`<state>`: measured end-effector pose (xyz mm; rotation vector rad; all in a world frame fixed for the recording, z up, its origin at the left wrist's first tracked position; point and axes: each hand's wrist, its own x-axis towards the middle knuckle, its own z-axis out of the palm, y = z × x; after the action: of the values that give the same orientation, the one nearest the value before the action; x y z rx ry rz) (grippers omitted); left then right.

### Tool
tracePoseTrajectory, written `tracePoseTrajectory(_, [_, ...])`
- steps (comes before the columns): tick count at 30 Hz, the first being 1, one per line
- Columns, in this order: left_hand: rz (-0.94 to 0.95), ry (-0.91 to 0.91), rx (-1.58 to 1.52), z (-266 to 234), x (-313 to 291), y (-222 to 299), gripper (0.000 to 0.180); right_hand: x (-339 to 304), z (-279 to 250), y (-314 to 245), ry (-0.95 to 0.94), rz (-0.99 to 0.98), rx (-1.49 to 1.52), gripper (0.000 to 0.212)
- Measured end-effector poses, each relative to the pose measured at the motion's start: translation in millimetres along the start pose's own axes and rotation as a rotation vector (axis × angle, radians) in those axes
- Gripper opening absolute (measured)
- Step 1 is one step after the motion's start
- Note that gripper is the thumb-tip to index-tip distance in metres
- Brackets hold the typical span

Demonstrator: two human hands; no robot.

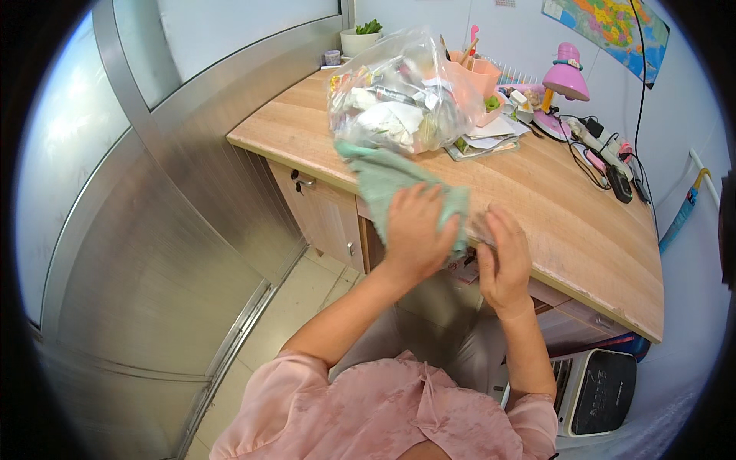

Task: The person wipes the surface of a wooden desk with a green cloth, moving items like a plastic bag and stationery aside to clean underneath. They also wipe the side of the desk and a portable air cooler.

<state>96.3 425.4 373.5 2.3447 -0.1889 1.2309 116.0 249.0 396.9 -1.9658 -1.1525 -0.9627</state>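
Observation:
My left hand [418,234] grips a light green cloth [376,172] at the desk's front edge. The cloth stretches up and left to the base of a clear plastic bag [391,115], stuffed with crumpled white paper and other rubbish. To the right, my right hand [504,264] is curled, its thumb below the fingers. At its fingertips is a small, greyish see-through thing [481,228], smeared by motion; I cannot make out its kind. Both hands are close together over the front edge of the wooden desk [560,222].
Behind the bag stand a potted plant [360,37] and a pink pen holder [481,77]. Papers [494,136], a pink lamp [567,73] and a power strip with cables [609,153] lie farther right. A black-and-white appliance [606,391] stands below the desk's right end; metal panels [146,230] rise left.

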Motion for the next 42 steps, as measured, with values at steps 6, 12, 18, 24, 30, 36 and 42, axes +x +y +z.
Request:
tracePoseTrajectory(6, [-0.684, -0.224, -1.31, 14, 39, 16, 0.042, 25, 7, 0, -0.106, 0.12, -0.038, 0.044])
tracePoseTrajectory(12, [-0.445, 0.193, -1.044, -29, 68, -26, 0.026, 38, 18, -2, -0.346, -0.005, -0.264, 0.044])
tracePoseTrajectory(18, [-0.475, 0.134, -0.595, -85, 108, -107, 0.026, -2, -71, 53, -0.358, 0.373, -0.386, 0.041])
tracePoseTrajectory(24, [-0.264, 0.156, -0.382, -57, 151, -126, 0.035, -1, -53, 54, -0.342, 0.405, -0.567, 0.05])
tracePoseTrajectory(30, [0.15, 0.154, 0.077, -12, 168, -102, 0.039, 13, -36, 25, -0.445, 0.102, -0.231, 0.051])
tracePoseTrajectory(36, [-0.008, 0.286, -0.054, -56, 140, -192, 0.021, -15, -73, 21, -0.32, 0.196, -0.382, 0.049])
tracePoseTrajectory(42, [-0.362, 0.579, -0.282, -94, 73, -163, 0.022, 20, 41, -15, -0.233, -0.129, -0.565, 0.035])
